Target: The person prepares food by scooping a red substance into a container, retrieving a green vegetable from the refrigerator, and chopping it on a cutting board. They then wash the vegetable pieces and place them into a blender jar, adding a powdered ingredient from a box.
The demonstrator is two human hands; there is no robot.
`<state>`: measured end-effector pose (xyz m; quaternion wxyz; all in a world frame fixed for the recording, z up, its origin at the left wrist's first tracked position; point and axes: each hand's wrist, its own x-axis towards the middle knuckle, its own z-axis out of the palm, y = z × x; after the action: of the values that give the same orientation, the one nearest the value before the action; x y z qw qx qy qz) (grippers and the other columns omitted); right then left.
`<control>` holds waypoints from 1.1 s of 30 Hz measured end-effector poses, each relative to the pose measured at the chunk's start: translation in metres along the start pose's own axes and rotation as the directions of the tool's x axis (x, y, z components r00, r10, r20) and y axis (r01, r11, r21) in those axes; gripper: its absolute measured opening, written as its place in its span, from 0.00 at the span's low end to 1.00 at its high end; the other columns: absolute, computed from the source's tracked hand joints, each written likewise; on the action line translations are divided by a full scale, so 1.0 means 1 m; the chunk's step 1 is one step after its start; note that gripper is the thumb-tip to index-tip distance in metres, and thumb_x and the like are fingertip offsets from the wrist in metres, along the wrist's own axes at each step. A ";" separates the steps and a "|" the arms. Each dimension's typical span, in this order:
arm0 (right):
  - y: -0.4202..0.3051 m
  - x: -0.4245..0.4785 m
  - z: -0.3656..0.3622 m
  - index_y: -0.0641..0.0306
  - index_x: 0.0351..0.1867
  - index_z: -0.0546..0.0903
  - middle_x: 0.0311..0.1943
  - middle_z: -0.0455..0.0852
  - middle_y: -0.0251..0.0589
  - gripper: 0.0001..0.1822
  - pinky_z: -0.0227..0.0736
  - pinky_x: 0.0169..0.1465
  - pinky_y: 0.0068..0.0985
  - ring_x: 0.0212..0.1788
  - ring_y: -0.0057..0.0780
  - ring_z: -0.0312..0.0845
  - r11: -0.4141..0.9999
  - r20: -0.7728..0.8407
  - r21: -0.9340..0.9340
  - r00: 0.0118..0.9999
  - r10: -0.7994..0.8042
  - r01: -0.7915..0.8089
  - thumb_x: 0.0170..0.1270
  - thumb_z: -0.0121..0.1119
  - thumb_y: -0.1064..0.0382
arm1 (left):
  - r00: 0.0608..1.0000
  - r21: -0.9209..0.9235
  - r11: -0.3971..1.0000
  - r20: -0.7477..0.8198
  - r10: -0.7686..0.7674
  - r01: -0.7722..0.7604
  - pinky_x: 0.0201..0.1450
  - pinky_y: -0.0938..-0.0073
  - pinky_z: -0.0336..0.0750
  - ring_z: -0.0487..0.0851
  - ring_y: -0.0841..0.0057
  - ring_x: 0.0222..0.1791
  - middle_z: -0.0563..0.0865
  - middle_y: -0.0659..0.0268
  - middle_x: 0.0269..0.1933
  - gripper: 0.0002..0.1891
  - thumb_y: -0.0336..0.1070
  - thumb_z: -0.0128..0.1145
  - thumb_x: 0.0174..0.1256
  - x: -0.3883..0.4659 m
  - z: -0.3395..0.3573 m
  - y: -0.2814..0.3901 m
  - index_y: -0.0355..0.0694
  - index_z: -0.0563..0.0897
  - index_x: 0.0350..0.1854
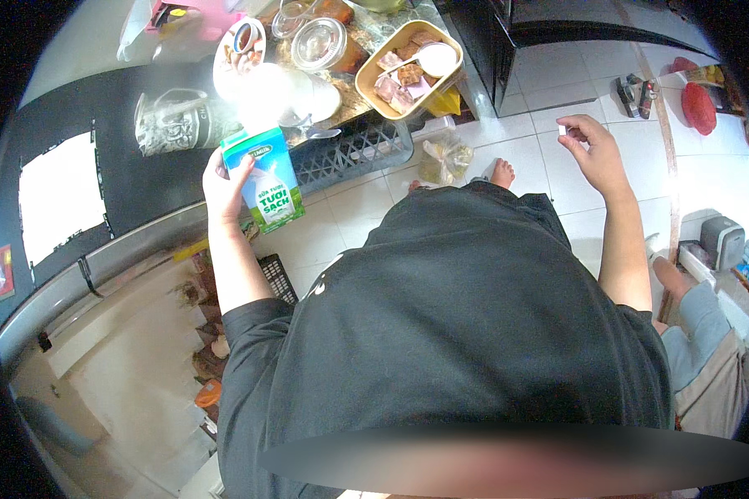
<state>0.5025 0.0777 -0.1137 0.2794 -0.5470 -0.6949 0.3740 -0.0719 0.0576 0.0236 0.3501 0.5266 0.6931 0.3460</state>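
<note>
My left hand (223,190) grips a blue and green milk carton (271,184) by its near side, with the thumb across its front. Out to the right, over the tiled floor, my right hand (593,153) pinches a small white object (562,130) between thumb and fingertips; it may be a cap, but it is too small to tell. Beyond the carton, in strong glare, stands a whitish container (315,96), with a spoon (321,133) beside it. A rectangular tub (365,78) holds chunks of food and a white round scoop or cup (437,59).
A lidded plastic cup (327,47) and a plate of food (221,72) crowd the counter. A patterned bag (175,121) lies at left. Below hangs or stands a grey plastic basket (356,159). A tied bag (446,159) sits on the floor; another person's leg (693,330) is at right.
</note>
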 end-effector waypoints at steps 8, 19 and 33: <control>0.014 -0.006 -0.002 0.63 0.49 0.82 0.41 0.84 0.41 0.15 0.75 0.44 0.25 0.38 0.29 0.80 0.998 0.003 0.049 1.000 0.026 -0.026 0.59 0.65 0.66 | 1.000 0.013 1.000 0.003 -0.020 0.020 0.52 0.78 0.73 0.80 0.80 0.46 0.84 0.63 0.47 0.23 0.30 0.67 0.59 -0.002 0.003 0.003 0.30 0.77 0.56; 0.017 -0.010 0.002 0.63 0.49 0.82 0.41 0.84 0.41 0.16 0.75 0.45 0.25 0.38 0.29 0.80 0.998 0.012 0.025 0.999 0.050 -0.050 0.59 0.66 0.65 | 0.999 0.056 0.997 0.012 -0.046 0.045 0.51 0.78 0.74 0.82 0.80 0.44 0.85 0.63 0.46 0.22 0.31 0.68 0.59 0.003 0.003 0.011 0.30 0.78 0.55; 0.017 -0.012 0.006 0.63 0.48 0.82 0.41 0.84 0.41 0.15 0.76 0.44 0.26 0.37 0.31 0.80 0.998 0.022 -0.005 0.998 0.063 -0.063 0.60 0.65 0.64 | 0.988 0.053 0.990 0.080 -0.134 0.130 0.48 0.78 0.75 0.83 0.80 0.42 0.86 0.63 0.44 0.23 0.33 0.69 0.58 0.012 -0.002 0.019 0.31 0.79 0.56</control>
<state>0.5100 0.0672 -0.1307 0.2586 -0.5649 -0.6813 0.3871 -0.0666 0.0731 0.0392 0.3880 0.5016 0.7195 0.2832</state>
